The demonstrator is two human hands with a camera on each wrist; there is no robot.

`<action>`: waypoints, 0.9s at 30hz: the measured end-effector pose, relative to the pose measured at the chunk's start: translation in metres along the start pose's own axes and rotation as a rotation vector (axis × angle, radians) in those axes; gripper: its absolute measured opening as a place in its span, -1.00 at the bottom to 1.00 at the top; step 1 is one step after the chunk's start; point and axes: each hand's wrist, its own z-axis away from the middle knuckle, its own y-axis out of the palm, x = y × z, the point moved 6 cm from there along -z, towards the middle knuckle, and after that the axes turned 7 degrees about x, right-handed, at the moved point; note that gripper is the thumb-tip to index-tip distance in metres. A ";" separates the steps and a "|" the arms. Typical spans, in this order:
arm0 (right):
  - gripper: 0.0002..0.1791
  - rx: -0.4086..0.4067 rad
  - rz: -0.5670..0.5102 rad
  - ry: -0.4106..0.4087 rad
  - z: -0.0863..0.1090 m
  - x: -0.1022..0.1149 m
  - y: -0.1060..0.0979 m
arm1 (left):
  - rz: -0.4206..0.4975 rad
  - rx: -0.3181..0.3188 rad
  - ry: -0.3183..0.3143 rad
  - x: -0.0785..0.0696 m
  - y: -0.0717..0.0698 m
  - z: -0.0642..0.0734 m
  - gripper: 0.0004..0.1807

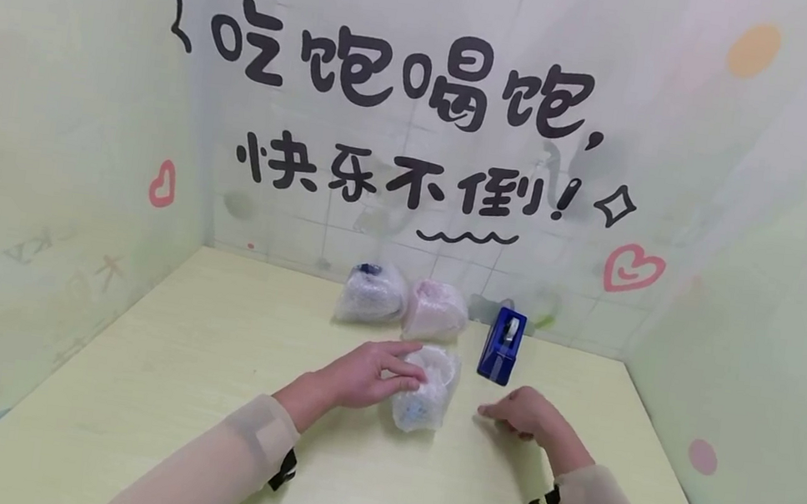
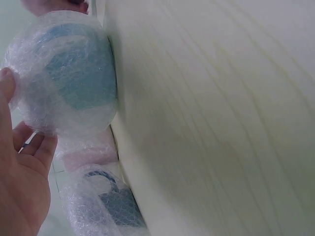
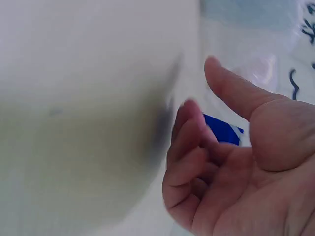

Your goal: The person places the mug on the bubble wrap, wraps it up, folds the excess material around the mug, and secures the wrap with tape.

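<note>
A light blue mug in bubble wrap (image 1: 423,397) stands on the table in front of me. My left hand (image 1: 367,375) holds it from the left, thumb and fingers against the wrap. In the left wrist view, the mug's blue body (image 2: 81,73) shows blurred through the plastic, with the left thumb (image 2: 7,84) at its upper side. To its right, my right hand (image 1: 523,414) hovers low over the table, its fingers loosely curled around nothing. Just beyond that hand stands a blue tape dispenser (image 1: 501,350), partly hidden behind the fingers in the right wrist view.
Two more bubble-wrapped bundles stand against the back wall: one with a dark blue mug (image 1: 371,294), the other pinkish (image 1: 436,311). Printed wall sheets (image 1: 420,119) enclose the pale wooden table (image 1: 156,356) at the back and both sides.
</note>
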 end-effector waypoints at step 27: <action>-0.64 -0.299 -0.874 0.036 -0.050 -0.008 0.003 | -0.010 -0.004 0.005 0.002 0.003 0.000 -0.73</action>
